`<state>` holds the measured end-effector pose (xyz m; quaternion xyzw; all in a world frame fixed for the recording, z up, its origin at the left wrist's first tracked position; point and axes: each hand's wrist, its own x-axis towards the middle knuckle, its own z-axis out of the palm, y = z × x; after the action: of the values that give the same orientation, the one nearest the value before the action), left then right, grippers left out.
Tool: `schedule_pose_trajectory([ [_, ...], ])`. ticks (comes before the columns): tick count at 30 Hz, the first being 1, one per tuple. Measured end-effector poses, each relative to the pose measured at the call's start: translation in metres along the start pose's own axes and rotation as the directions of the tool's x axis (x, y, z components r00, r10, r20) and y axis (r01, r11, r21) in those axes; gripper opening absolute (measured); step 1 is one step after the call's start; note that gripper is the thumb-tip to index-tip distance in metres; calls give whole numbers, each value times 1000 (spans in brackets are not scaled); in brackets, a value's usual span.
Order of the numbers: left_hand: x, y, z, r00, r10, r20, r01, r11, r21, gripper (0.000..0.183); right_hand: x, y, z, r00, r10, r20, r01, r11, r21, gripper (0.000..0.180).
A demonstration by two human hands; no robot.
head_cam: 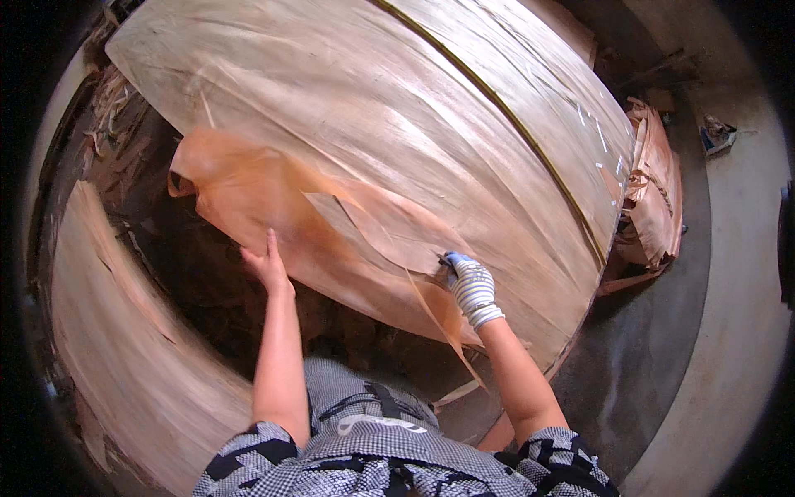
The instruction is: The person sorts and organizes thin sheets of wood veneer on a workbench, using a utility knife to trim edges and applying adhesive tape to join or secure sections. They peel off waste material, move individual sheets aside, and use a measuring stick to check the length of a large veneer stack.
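A thin orange-brown sheet of wood veneer is lifted and curled above a broad veneer stack, blurred at its far left end. At the sheet's near edge is my bare left hand, its thumb over the surface and its other fingers partly hidden at the edge. My right hand, in a striped work glove, grips a small dark tool, mostly covered by the fingers, against the veneer. Left of that glove, a narrow veneer strip hangs past the sheet's near edge.
A long dark batten-like strip crosses the stack. Beyond its right end stands a tied veneer bundle. Another veneer stack lies at my left. Scraps litter the upper left, and a small object sits at the far right.
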<state>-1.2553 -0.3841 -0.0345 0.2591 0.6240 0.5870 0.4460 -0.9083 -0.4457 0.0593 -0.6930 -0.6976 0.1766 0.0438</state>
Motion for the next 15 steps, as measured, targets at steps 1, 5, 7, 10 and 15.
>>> schedule_pose_trajectory([
  [1,3,-1,-10,948,-284,-143,255,948,-191,73,2,2,0,999,2,-40,-2,1000,-7,22],
  [5,22,-9,-60,864,-499,65,500,839,-213,43,2,-9,5,999,-3,-51,1,999,-36,22],
  [7,8,-10,-90,870,-477,123,489,809,-325,38,4,-11,7,997,29,-70,-35,996,-83,21],
  [10,-26,7,-149,780,-534,326,623,616,-482,41,5,-16,6,987,142,-77,-143,990,-1,18],
  [15,-123,33,-136,386,-765,516,919,369,-141,45,-13,23,4,949,305,-77,-273,920,281,22],
])
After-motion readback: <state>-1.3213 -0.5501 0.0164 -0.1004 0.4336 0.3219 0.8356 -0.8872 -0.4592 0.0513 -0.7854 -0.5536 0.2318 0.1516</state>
